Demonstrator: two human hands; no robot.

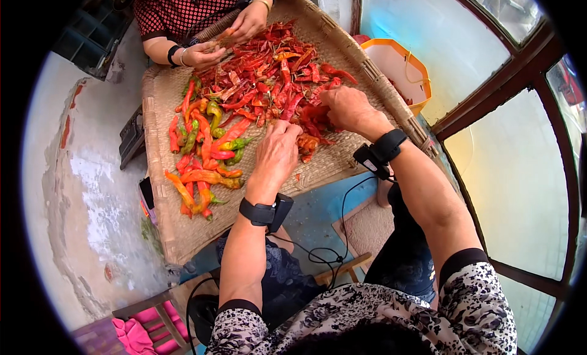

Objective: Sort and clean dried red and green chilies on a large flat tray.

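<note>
The red chili peppers (pixel 275 80) lay in a big heap on the far side of a wide woven tray (pixel 183 232), and both of the person's hands were in the near edge of that heap; the left hand (pixel 278 152) rested palm down on the tray with its fingers curled onto a red pepper, but the fingertips were hidden, so I could not tell if they were pinched shut; the right hand (pixel 345 107) was just beside it, bent over the peppers with its fingers curled under, and I could not tell if it gripped one; each wrist wore a black band with a small black box, the left wrist band (pixel 264 212) and the right wrist band (pixel 379 153), and a thin black wire (pixel 333 245) hung down from them; to the left of the heap lay a smaller row of mixed peppers (pixel 205 153), some green, some orange, some red, set apart from the dry red ones; at the far edge of the tray another person's hands (pixel 226 40) held some peppers too; an orange bag (pixel 397 70) stood open just past the tray on the right; a pink cloth (pixel 134 333) lay on a wooden stool near the bottom.
</note>
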